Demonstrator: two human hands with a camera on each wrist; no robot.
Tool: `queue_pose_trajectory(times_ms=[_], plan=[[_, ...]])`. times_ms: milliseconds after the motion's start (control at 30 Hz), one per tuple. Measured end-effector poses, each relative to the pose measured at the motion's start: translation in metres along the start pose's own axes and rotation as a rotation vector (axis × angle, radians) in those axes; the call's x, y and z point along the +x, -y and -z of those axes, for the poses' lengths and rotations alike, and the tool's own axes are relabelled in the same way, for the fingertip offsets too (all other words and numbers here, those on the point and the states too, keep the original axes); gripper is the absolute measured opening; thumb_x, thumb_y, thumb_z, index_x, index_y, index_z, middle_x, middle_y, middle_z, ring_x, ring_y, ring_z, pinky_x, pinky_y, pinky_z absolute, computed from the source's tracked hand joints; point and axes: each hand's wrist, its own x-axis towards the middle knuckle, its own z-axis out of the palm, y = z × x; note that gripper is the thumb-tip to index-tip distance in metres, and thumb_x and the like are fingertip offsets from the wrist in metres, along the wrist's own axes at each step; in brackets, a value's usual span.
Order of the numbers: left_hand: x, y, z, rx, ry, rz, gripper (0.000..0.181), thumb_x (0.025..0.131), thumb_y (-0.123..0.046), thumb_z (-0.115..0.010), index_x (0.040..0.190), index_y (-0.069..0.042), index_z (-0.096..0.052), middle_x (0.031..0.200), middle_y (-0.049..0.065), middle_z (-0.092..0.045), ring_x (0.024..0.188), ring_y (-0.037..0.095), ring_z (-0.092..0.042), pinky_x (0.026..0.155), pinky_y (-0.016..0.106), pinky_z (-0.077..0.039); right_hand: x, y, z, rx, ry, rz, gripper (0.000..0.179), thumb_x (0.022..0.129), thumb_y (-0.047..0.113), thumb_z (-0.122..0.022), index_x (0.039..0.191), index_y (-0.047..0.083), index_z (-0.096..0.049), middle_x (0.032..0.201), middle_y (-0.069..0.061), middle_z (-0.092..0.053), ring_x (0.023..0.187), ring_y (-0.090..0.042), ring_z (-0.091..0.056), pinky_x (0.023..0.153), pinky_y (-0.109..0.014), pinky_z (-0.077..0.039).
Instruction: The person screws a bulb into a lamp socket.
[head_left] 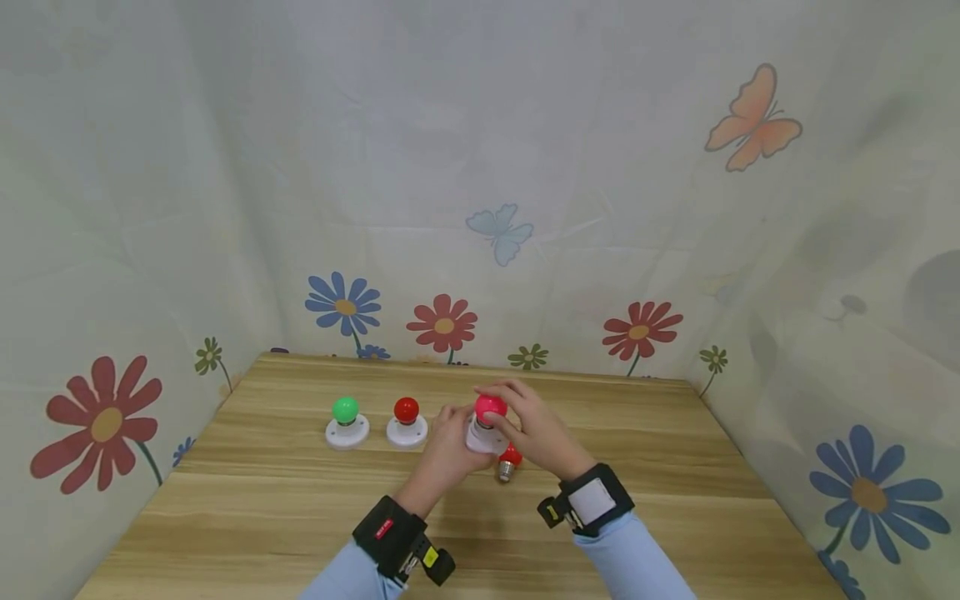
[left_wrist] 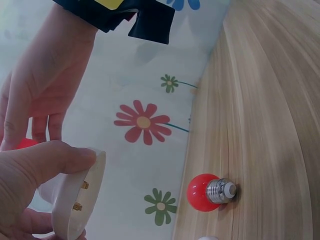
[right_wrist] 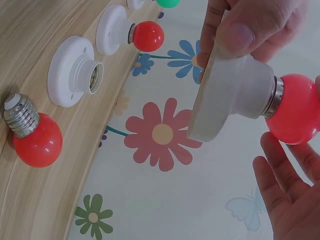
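In the head view my left hand (head_left: 446, 448) grips a round white lamp socket (right_wrist: 240, 95) and holds it up off the table. A pinkish-red bulb (head_left: 491, 407) sits in its mouth, a narrow band of metal thread showing between bulb and socket in the right wrist view. My right hand (head_left: 543, 429) holds the bulb's glass between thumb and fingers. The left wrist view shows the socket's underside with two brass contacts, the left thumb pressed on its rim. Below the hands, a loose red bulb (left_wrist: 202, 192) with a silver screw base lies on the table.
An unfilled white socket (right_wrist: 70, 75) stands on the wooden table (head_left: 300, 517) beside the loose bulb. Farther left are a socket with a red bulb (head_left: 407, 409) and one with a green bulb (head_left: 346, 409). A flower-printed cloth (head_left: 375, 167) hangs behind the table.
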Motion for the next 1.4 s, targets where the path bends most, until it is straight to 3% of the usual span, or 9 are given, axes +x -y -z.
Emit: queue_pose_trajectory(times_ms=[300,433,600,867,1200,1400], plan=[[-0.0004,-0.0013,0.0001,-0.001,-0.001,0.004,0.071,0.073,-0.015,-0.084,0.135,-0.004,-0.052,0.124,0.013,-0.053,0.110,0.027,-0.046,0.089,0.047,-0.051,0.0007,-0.0004,-0.0016,-0.043,-0.054,-0.015,0.044,0.088,0.023,-0.071,0.130,0.020,-0.059,0.123,-0.003,-0.057,0.114,-0.022,-0.057,0.094,-0.044,-0.053],[-0.0002,-0.0021,0.0009,-0.013,-0.002,0.006,0.071,0.073,-0.016,-0.084,0.135,-0.004,-0.051,0.124,0.013,-0.052,0.110,0.027,-0.045,0.089,0.047,-0.052,-0.0003,-0.0025,0.0010,0.000,-0.016,0.028,0.047,0.095,0.026,-0.061,0.140,0.021,-0.050,0.141,-0.004,-0.048,0.129,-0.026,-0.048,0.100,-0.052,-0.047],[0.0000,-0.0033,0.0008,-0.014,-0.003,0.006,0.072,0.073,-0.014,-0.083,0.136,-0.002,-0.050,0.124,0.015,-0.051,0.111,0.028,-0.045,0.089,0.048,-0.051,-0.0023,-0.0046,0.0040,0.067,0.062,0.064,0.050,0.096,0.014,-0.059,0.144,0.024,-0.047,0.150,0.000,-0.042,0.138,-0.025,-0.040,0.107,-0.051,-0.040],[0.0001,-0.0027,-0.0003,0.008,-0.003,0.001,0.072,0.072,-0.014,-0.084,0.135,-0.002,-0.051,0.124,0.015,-0.052,0.109,0.028,-0.046,0.088,0.048,-0.051,-0.0033,-0.0047,0.0038,0.090,0.076,0.063,0.050,0.094,0.006,-0.060,0.140,0.024,-0.051,0.142,-0.001,-0.049,0.131,-0.024,-0.047,0.104,-0.046,-0.045],[-0.0001,0.0004,-0.0020,0.029,-0.008,-0.011,0.071,0.071,-0.014,-0.085,0.133,-0.003,-0.053,0.120,0.013,-0.053,0.107,0.026,-0.047,0.085,0.045,-0.053,-0.0011,-0.0022,0.0007,-0.006,-0.008,0.030,0.042,0.088,0.019,-0.070,0.128,0.018,-0.059,0.120,-0.003,-0.055,0.112,-0.018,-0.053,0.091,-0.039,-0.054],[-0.0002,0.0010,-0.0021,0.009,-0.008,0.000,0.070,0.071,-0.015,-0.085,0.132,-0.003,-0.053,0.121,0.013,-0.053,0.107,0.026,-0.047,0.086,0.045,-0.054,-0.0006,-0.0011,0.0006,-0.015,-0.013,0.035,0.047,0.089,0.024,-0.069,0.133,0.018,-0.055,0.126,-0.005,-0.053,0.116,-0.023,-0.051,0.093,-0.045,-0.053]])
